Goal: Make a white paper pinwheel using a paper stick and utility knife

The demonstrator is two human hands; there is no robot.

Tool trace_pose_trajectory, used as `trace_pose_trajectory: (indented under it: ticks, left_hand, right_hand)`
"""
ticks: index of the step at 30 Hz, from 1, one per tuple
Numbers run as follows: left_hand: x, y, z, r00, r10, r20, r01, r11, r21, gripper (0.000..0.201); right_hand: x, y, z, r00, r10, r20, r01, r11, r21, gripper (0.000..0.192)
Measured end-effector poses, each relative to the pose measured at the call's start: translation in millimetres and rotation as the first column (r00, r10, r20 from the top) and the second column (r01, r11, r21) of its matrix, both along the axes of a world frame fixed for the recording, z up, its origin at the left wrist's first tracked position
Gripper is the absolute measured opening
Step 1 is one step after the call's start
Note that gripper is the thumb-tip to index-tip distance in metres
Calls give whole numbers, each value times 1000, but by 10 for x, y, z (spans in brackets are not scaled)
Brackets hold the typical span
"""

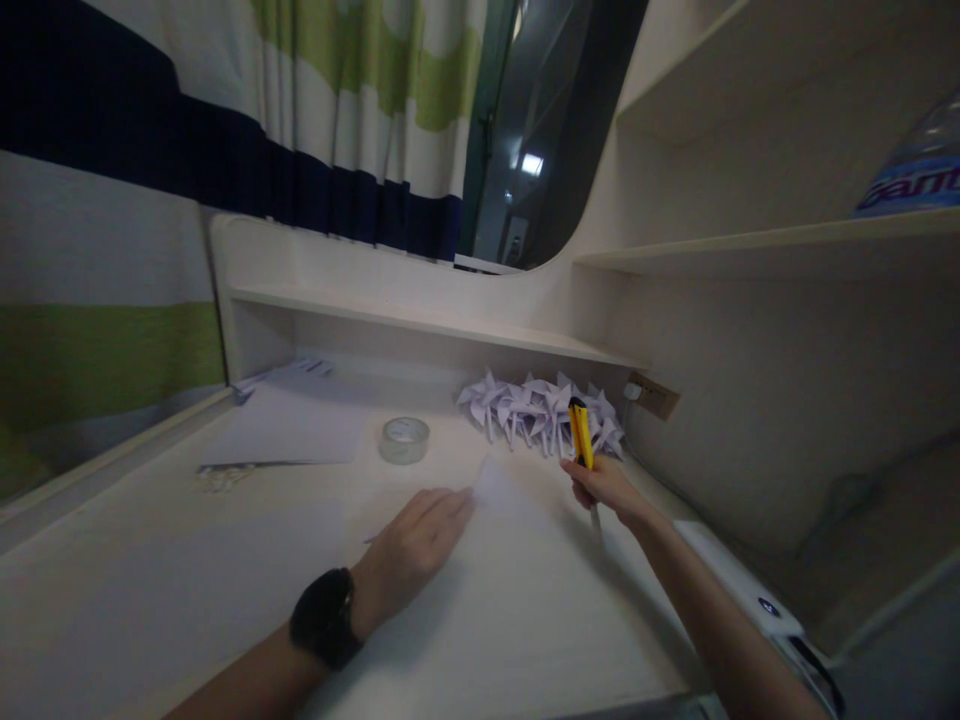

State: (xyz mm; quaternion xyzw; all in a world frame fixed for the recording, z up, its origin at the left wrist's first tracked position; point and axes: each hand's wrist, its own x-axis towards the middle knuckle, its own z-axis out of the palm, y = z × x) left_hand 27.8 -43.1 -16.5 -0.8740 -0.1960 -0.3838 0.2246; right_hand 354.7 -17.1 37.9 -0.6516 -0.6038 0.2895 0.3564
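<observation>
My right hand is closed round a yellow box cutter, held tilted above the desk with its black end up. A pale strip below the fist may be its blade. My left hand, with a black watch on the wrist, lies flat on the desk, its fingers stretched out. Its fingertips touch a white piece of paper with a pointed corner. Part of that paper is hidden under the hand. A roll of clear tape stands just beyond my left hand.
Several white paper pinwheels are heaped at the back right. A stack of white paper lies at the back left, small pale bits beside it. A white device sits along the right edge. Shelves overhang the right side.
</observation>
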Motion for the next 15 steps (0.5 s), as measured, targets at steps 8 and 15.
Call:
trace_pose_trajectory:
  ticks: [8,15]
  left_hand:
    - [76,92,29,862,87,499,195,852,-485,26]
    - [141,50,25,790,140,597,340,710,-616,28]
  right_hand:
    - [-678,-118,132,953,188,-237,-185,982,33,26]
    - [-1456,-284,47,878,231,-420,-250,968,8,19]
